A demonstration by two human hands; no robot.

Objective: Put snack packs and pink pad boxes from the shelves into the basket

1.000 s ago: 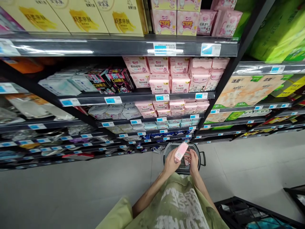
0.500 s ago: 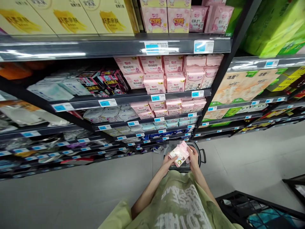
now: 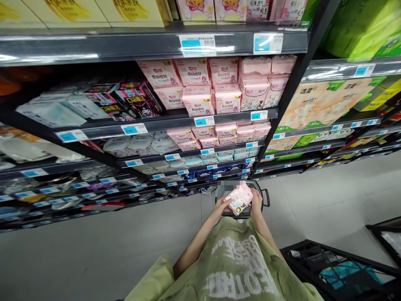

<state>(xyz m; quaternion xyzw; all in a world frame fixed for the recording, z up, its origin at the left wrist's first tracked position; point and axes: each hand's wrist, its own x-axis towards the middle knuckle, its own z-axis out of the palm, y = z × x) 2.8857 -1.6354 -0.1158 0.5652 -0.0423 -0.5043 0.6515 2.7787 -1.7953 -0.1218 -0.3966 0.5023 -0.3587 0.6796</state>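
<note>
A pink and white soft package (image 3: 239, 198), which looks like a pack of sanitary pads, is held low in front of my body. My left hand (image 3: 221, 208) grips its left side, thumb on the front face. On its right side my right hand (image 3: 256, 200) has its fingers wrapped around the edge. Beneath the package stands a dark shopping basket (image 3: 219, 191), its black handle sticking out to the right. Similar pink packs (image 3: 254, 94) sit stacked on the shelf ahead.
Shelves (image 3: 163, 121) with price labels run across the front, filled with pink packs, black boxes (image 3: 138, 98) and pale packs. Orange tissue packs (image 3: 326, 102) stand on the right-hand shelves. A black-framed rack (image 3: 338, 267) is at lower right. Grey floor (image 3: 109, 246) lies around me.
The package has turned slightly in my hands, and my right hand has shifted down its right edge. The shelves sit a little higher and larger in view.
</note>
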